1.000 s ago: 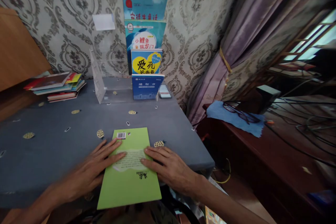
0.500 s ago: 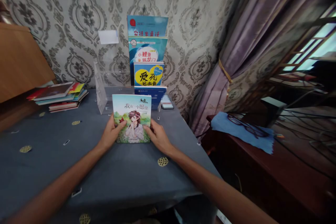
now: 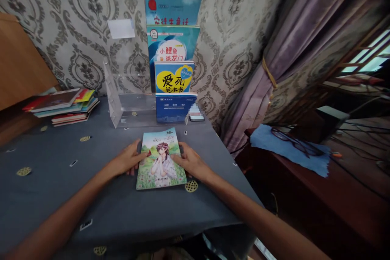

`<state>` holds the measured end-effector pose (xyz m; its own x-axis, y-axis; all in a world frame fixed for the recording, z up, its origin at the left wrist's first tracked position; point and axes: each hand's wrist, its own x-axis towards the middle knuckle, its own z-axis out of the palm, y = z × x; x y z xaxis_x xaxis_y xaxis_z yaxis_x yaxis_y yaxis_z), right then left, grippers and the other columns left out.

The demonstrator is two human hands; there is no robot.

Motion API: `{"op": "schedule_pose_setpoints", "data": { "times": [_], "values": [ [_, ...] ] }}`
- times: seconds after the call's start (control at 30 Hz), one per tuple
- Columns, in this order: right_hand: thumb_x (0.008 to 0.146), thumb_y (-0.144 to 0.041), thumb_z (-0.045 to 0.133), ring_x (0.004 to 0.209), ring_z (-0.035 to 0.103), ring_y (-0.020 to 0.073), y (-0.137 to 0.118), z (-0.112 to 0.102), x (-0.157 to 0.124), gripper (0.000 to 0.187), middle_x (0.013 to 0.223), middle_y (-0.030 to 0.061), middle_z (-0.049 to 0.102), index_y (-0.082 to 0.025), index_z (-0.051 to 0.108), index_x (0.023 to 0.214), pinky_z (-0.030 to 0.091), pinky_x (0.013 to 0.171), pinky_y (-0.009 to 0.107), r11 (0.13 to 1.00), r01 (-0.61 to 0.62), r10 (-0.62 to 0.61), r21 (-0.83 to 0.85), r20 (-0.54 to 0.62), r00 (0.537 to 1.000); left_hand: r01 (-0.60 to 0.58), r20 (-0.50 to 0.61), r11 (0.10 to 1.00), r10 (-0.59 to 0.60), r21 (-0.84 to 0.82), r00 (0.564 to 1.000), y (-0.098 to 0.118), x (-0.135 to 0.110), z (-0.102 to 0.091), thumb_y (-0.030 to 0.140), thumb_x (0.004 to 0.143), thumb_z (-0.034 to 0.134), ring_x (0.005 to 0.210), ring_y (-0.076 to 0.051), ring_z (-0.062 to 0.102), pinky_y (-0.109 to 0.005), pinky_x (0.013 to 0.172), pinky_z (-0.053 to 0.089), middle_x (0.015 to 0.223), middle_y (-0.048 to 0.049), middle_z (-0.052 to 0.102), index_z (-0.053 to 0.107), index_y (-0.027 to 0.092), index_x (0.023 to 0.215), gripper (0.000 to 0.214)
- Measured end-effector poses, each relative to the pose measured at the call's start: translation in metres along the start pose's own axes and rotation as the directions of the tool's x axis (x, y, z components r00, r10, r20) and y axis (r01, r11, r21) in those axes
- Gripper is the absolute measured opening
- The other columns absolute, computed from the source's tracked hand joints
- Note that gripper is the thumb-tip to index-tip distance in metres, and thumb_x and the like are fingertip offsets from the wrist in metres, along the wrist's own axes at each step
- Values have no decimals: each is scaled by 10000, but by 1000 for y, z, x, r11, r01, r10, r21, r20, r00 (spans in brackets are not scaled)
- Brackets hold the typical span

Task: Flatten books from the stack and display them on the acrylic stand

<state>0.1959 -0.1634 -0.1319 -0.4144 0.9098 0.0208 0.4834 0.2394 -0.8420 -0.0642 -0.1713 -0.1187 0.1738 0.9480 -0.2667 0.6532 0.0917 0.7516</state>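
Note:
Between my two hands is a thin paperback book (image 3: 161,166), its cover showing a girl with clasped hands in a green meadow. It is tilted back over the cloth. My left hand (image 3: 131,158) grips its left edge, thumb on the cover. On the opposite edge, my right hand (image 3: 190,158) holds it the same way; the fingers behind are partly hidden. Beyond the book stands a clear tiered rack (image 3: 114,101). Its right side carries a blue booklet (image 3: 175,109), a yellow-and-blue book (image 3: 173,77), a teal book (image 3: 191,42) and a taller blue book (image 3: 173,6), stepped upward.
A stack of books (image 3: 67,105) lies at the left, near a wooden panel (image 3: 21,57). The table (image 3: 122,207) has a grey-blue patterned cloth. At the right, a dark red desk (image 3: 289,199) bears a blue cloth (image 3: 268,146), glasses (image 3: 292,140) and cables.
The book has come down and tilted from nearly upright to lying back, with both hands still on it. More of the blue booklet shows behind it. The view has shifted slightly.

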Motion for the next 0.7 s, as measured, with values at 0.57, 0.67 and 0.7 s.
{"op": "schedule_pose_setpoints", "data": {
  "times": [0.57, 0.67, 0.7],
  "values": [
    [1002, -201, 508, 1068, 624, 239, -21, 32, 21, 187, 1083, 101, 717, -149, 680, 1056, 500, 973, 382, 567, 566, -537, -598, 252, 805, -272, -151, 639, 526, 720, 837, -26, 34, 9, 365, 1027, 317, 1381, -307, 489, -508, 1127, 410, 1474, -160, 545, 545, 134, 1377, 477],
    [992, -230, 542, 1191, 579, 262, -23, 43, 36, 234, 1226, 119, 680, -120, 642, 1172, 460, 1071, 424, 589, 582, -535, -561, 270, 801, -285, -168, 647, 546, 707, 821, -28, 40, 6, 338, 1025, 301, 1367, -309, 499, -534, 1119, 415, 1455, -155, 564, 559, 144, 1367, 471],
    [992, -250, 549, 1228, 563, 267, -25, 46, 41, 259, 1261, 129, 666, -113, 631, 1196, 451, 1090, 429, 601, 573, -523, -557, 268, 809, -290, -179, 655, 552, 697, 815, -29, 42, 6, 321, 1023, 296, 1360, -309, 503, -546, 1114, 418, 1451, -152, 568, 563, 151, 1365, 466]
  ]
}}
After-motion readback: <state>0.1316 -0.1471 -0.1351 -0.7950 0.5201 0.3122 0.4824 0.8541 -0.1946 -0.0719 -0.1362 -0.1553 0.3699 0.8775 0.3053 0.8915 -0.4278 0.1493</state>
